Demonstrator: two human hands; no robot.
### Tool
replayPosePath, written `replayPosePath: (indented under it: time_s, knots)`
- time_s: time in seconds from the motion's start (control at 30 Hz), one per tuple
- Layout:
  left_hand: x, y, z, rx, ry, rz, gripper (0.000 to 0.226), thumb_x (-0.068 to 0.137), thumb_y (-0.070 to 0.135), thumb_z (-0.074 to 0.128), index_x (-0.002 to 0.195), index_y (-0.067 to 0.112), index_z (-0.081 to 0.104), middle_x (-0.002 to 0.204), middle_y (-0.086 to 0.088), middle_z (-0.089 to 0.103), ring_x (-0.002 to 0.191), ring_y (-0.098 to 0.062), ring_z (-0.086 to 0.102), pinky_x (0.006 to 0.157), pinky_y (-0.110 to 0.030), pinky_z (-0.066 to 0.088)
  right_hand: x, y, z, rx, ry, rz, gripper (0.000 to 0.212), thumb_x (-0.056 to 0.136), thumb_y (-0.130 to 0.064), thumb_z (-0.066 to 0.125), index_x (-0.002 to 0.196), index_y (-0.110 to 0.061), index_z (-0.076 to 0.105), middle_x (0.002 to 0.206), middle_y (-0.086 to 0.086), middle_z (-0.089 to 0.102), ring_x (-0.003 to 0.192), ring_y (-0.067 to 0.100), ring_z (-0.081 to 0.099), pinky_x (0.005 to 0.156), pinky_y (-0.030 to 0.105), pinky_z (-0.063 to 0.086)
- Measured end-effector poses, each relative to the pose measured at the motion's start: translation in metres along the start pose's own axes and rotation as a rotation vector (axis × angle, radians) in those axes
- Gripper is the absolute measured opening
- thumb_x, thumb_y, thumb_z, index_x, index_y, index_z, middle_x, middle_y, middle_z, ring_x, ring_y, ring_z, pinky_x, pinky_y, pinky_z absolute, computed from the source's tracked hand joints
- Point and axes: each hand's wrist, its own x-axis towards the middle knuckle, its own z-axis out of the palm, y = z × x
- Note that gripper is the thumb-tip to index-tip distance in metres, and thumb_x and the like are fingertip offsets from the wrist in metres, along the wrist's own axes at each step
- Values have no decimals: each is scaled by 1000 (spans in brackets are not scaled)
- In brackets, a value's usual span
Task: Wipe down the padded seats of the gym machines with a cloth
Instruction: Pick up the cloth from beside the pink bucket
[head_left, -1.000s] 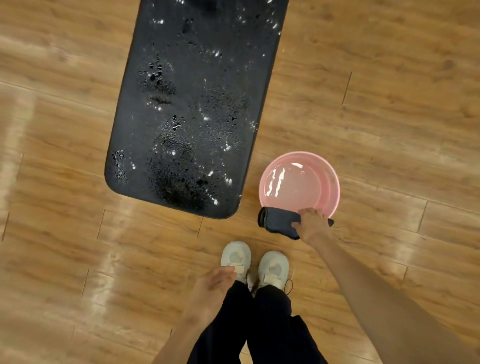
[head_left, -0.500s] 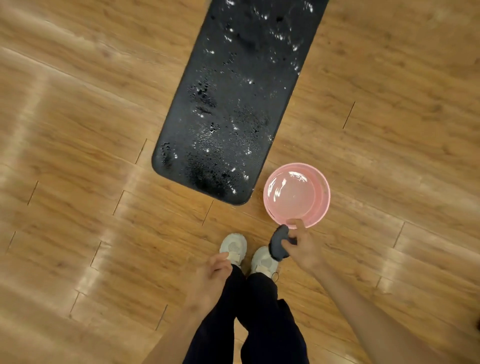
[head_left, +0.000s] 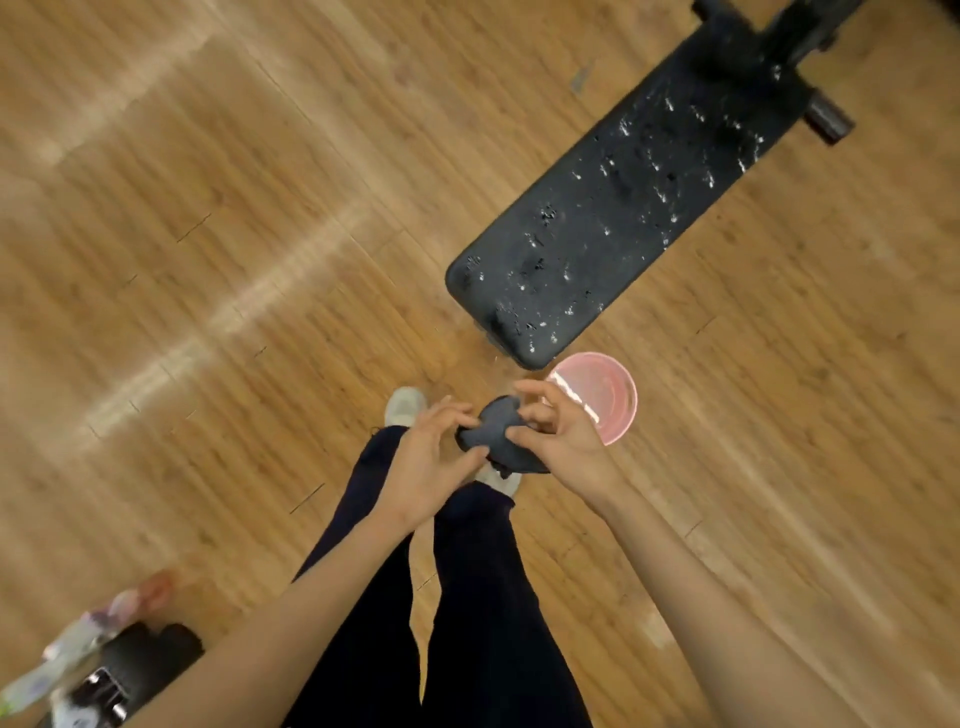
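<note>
A dark cloth (head_left: 493, 428) is bunched between both of my hands, held above my shoes. My left hand (head_left: 428, 465) grips its left side and my right hand (head_left: 558, 441) pinches its right side. The black padded bench seat (head_left: 613, 223) stretches from the middle toward the upper right, beaded with water drops. A pink basin (head_left: 610, 397) stands on the floor just below the seat's near end, partly behind my right hand.
The floor is wooden planks (head_left: 208, 260), wide and bare to the left. The bench's black metal frame (head_left: 810, 62) shows at the top right. Dumbbells and some blurred coloured objects (head_left: 104, 665) lie at the bottom left corner.
My right hand lifted the cloth off the basin's rim and brought it in front of me. My left hand came up from my thigh and took hold of it too. The view swung left.
</note>
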Motion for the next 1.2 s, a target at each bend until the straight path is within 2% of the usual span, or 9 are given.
replayPosePath:
  time_s: [0.1, 0.2, 0.33, 0.43, 0.5, 0.6, 0.73, 0.9, 1.2]
  knots:
    - [-1, 10, -38, -136, 19, -43, 11, 94, 19, 67, 103, 12, 64, 105, 3, 69, 111, -2, 60, 86, -9, 41, 8, -31, 19, -159, 74, -115, 38, 86, -7, 72, 122, -17, 61, 101, -2, 64, 93, -2, 59, 86, 18, 46]
    - [7, 11, -79, -345, 14, -108, 17, 99, 20, 62, 97, 3, 60, 92, -10, 69, 88, -15, 67, 77, -23, 49, 22, -65, 46, -219, 57, -206, 40, 88, -24, 73, 126, -20, 62, 121, -5, 61, 113, 1, 55, 97, 16, 43]
    - [24, 7, -142, -649, -38, -219, 11, 101, 17, 56, 99, 9, 62, 98, -10, 70, 97, -20, 68, 90, -35, 52, 47, -108, 97, -306, -118, -215, 71, 72, -50, 79, 136, -29, 55, 123, -19, 55, 118, -3, 50, 99, 15, 40]
    - [36, 6, -190, -814, -101, -278, 12, 101, 18, 55, 107, 9, 63, 116, -16, 72, 109, -27, 69, 90, -34, 57, 71, -136, 137, -421, -122, -246, 74, 73, -41, 84, 138, -29, 51, 118, -25, 53, 114, -2, 53, 97, 18, 42]
    - [44, 5, -220, -747, -119, -286, 15, 102, 19, 55, 109, 10, 64, 117, -13, 71, 111, -22, 68, 88, -23, 56, 89, -153, 156, -449, -77, -232, 64, 77, -23, 80, 135, -27, 53, 112, -22, 58, 103, -3, 58, 91, 26, 49]
    - [62, 4, -260, -633, -107, -273, 17, 102, 23, 54, 110, 21, 69, 115, -2, 73, 105, -6, 69, 85, -13, 52, 116, -171, 173, -536, -22, -182, 64, 72, -25, 70, 134, -32, 53, 112, -12, 64, 100, 9, 62, 88, 40, 53]
    - [93, -6, -305, -607, 53, -340, 18, 101, 22, 58, 115, 21, 69, 118, 6, 70, 109, -5, 64, 84, -16, 49, 148, -183, 178, -605, 23, -81, 63, 76, -21, 72, 136, -28, 53, 119, -3, 62, 111, 17, 58, 90, 31, 46]
    - [138, -30, -354, -398, 137, -361, 19, 101, 22, 56, 115, 20, 69, 116, 13, 62, 112, -6, 55, 92, -20, 37, 193, -189, 163, -711, 161, 106, 58, 85, -39, 69, 139, -32, 49, 118, 3, 58, 111, 22, 55, 87, 38, 48]
    - [216, -91, -472, -28, 139, -614, 29, 102, 22, 54, 125, 6, 63, 126, -6, 63, 115, -21, 57, 98, -31, 42, 304, -230, 117, -693, 239, 386, 45, 87, -30, 64, 132, -26, 56, 122, 5, 64, 109, 28, 61, 81, 38, 53]
